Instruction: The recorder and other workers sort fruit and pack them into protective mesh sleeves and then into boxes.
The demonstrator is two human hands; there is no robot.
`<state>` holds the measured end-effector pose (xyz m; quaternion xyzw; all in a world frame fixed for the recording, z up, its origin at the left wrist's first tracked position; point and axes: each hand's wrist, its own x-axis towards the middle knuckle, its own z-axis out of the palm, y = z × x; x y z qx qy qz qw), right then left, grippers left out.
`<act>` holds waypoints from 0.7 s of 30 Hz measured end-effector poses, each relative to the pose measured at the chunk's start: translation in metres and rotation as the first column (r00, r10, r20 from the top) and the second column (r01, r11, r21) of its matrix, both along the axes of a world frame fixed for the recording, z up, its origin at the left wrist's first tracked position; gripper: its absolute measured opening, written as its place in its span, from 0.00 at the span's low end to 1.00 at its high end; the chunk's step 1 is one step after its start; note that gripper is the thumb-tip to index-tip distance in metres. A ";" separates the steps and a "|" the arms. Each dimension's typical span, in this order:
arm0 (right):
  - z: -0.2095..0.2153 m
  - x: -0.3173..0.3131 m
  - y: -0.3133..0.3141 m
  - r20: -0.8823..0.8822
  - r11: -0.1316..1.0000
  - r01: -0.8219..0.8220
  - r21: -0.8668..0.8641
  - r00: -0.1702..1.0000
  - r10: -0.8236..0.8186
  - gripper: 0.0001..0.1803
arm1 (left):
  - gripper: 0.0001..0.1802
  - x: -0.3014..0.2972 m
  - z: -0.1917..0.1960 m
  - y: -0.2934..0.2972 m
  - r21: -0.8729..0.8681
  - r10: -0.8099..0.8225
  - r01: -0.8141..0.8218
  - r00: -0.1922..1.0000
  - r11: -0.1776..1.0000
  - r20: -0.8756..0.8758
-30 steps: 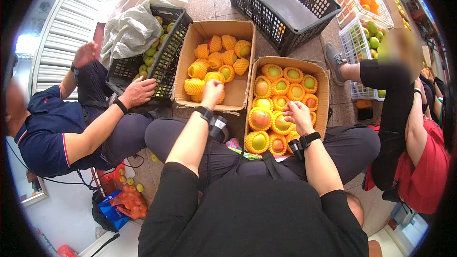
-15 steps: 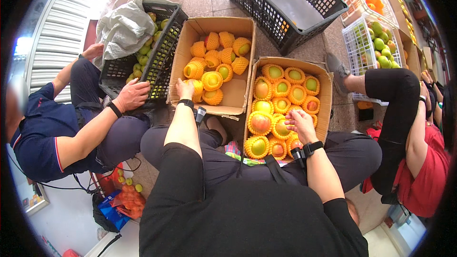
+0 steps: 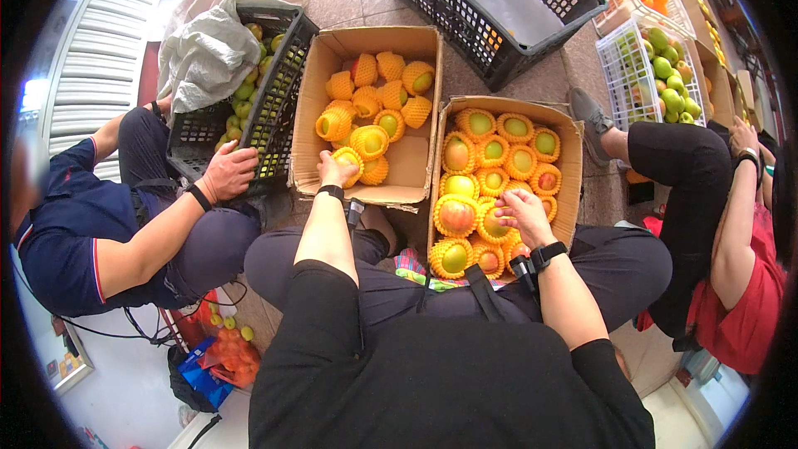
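My left hand (image 3: 336, 171) reaches into the near left part of the left cardboard box (image 3: 407, 190). Its fingers close on an apple in a yellow foam net (image 3: 349, 163). Several more netted apples lie loosely piled beyond it, at various tilts. Over the right cardboard box (image 3: 570, 191) hovers my right hand (image 3: 527, 214), fingers loosely bent and apart, with nothing visible in them. Below that hand, netted red-green apples (image 3: 456, 214) stand in tight rows, their tops showing through the nets.
At left a co-worker's hand (image 3: 229, 171) grips a black crate (image 3: 278, 100) of green fruit, partly under a white sack (image 3: 204, 62). A large black crate (image 3: 499, 54) stands beyond the boxes. White baskets (image 3: 619, 75) of fruit and another person's leg (image 3: 677, 158) are at right.
My left hand has closed around a netted apple and shifted slightly right and nearer. My right hand stays over the right box, almost unmoved. The view has shifted a little.
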<state>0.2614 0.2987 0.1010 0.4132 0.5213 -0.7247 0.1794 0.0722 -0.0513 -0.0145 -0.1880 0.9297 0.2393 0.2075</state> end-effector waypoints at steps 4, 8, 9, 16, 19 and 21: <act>-0.003 0.004 0.003 -0.044 0.999 0.050 -0.018 0.998 -0.051 0.11 | 0.45 -0.007 0.024 0.007 -0.020 -0.049 0.047 0.995 0.999 -0.083; 0.005 0.002 -0.003 -0.122 0.996 0.048 -0.073 0.991 -0.057 0.12 | 0.44 -0.012 0.069 0.040 0.384 -0.120 0.182 0.976 0.905 -0.181; 0.006 0.003 -0.003 -0.138 0.995 0.048 -0.091 0.989 -0.060 0.13 | 0.43 -0.003 0.083 0.062 0.426 -0.144 0.243 0.957 0.871 -0.251; 0.059 -0.008 -0.053 -0.383 0.967 -0.149 -0.209 0.922 0.059 0.35 | 0.38 0.112 0.177 0.146 0.623 -0.153 0.383 0.908 0.681 -0.391; 0.042 0.002 -0.077 -0.559 0.993 -0.032 -0.115 0.829 -0.038 0.38 | 0.37 0.155 0.179 0.159 0.290 -0.308 0.566 0.731 0.772 -0.609; 0.052 0.000 -0.072 -0.354 0.957 0.057 -0.283 0.922 -0.160 0.36 | 0.27 0.149 0.170 0.152 0.735 -0.152 0.403 0.910 0.544 -0.386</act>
